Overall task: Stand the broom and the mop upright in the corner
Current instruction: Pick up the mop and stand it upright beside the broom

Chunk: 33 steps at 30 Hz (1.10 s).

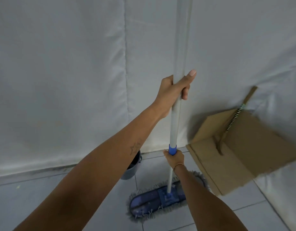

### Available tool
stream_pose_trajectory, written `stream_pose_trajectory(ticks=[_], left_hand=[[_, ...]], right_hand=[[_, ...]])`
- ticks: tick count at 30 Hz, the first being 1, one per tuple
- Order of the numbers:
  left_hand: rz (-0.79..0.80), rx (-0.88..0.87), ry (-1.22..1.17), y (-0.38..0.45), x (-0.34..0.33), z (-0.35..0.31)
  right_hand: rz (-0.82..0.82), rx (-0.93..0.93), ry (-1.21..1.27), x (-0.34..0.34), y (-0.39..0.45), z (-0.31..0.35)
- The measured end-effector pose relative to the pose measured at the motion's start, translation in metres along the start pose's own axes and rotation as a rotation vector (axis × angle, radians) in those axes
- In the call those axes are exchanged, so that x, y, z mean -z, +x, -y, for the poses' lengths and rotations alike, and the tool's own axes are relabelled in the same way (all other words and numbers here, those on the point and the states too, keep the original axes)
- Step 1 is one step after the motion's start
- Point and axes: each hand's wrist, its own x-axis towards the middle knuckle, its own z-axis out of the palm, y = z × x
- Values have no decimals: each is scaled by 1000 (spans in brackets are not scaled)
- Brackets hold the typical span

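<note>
The mop stands nearly upright, its grey handle (175,124) rising out of the top of the view and its flat blue head (154,202) with a grey fringe resting on the tiled floor. My left hand (174,92) grips the handle high up, thumb stretched out to the right. My right hand (174,158) holds the pole lower down, just under the blue collar (172,149). The broom (234,119), with a striped wrap on a brown handle, leans against the white cloth wall over an open cardboard box at the right.
An open cardboard box (240,157) sits in the corner at the right on the floor. A grey bucket (132,167) stands behind my left forearm by the wall. White cloth (77,80) covers both walls. Pale tiles (44,197) stretch to the left.
</note>
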Motion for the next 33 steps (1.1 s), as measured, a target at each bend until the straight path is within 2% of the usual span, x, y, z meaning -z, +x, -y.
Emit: stream_pose_trajectory(ticks=[3,6,14,23,33], left_hand=[[7,-1,-31,6,-33,-4],[8,21,-44,17,-65,-4],[62,22,-35,71,-180,35],[21,71,-3,148,-319,86],[51,101,-28,219,-400,136]], right_hand=[[-114,-2,51,17,7,0],[-152,1,93,39,17,0],[-152,16,164,129,73,-27],[-92,-34,204,246,159,-65],[-116,-75,217,324,236,-78]])
